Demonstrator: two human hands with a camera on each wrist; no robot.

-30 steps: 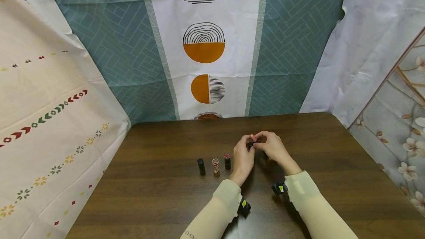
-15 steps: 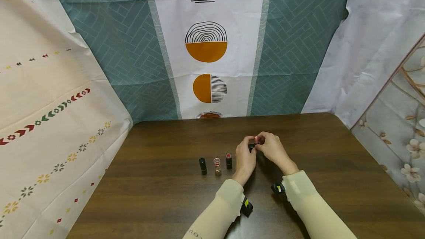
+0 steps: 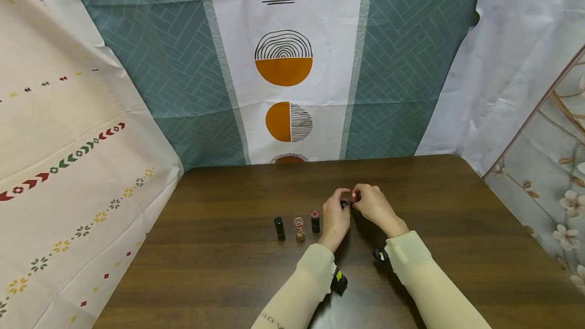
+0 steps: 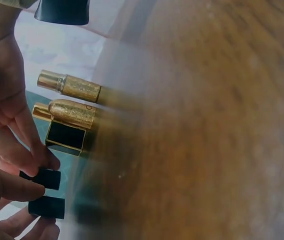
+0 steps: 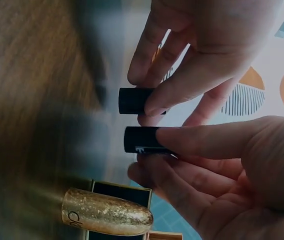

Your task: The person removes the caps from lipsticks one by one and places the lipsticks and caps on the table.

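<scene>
Now pinching a black tube [image 5: 131, 101] in the left hand [image 3: 335, 220] and a lettered tube [image 5: 143, 139] in the right hand [image 3: 376, 210], just apart over the far side of the table [image 3: 219, 278], perhaps risking a drop from too light a hold.

Hands, two: left hand [image 3: 335, 220], right hand [image 3: 376, 208]. Pale sleeves [image 3: 427, 273], two. Black wrist devices [image 3: 339, 283], two. Small black cylinders [image 5: 132, 101], two, one per hand. Tubes at the left, three: one black tube [image 3: 280, 228], one red-topped black tube [image 3: 315, 223], one gold-based tube [image 3: 299, 230]. Glittery gold tubes [image 4: 82, 89], two that I can make out. Gold-edged black case [image 4: 66, 135], one. Table [image 3: 205, 278], one. Circular motifs [image 3: 283, 71] on the hanging cloth [image 3: 411, 55], four.
</scene>
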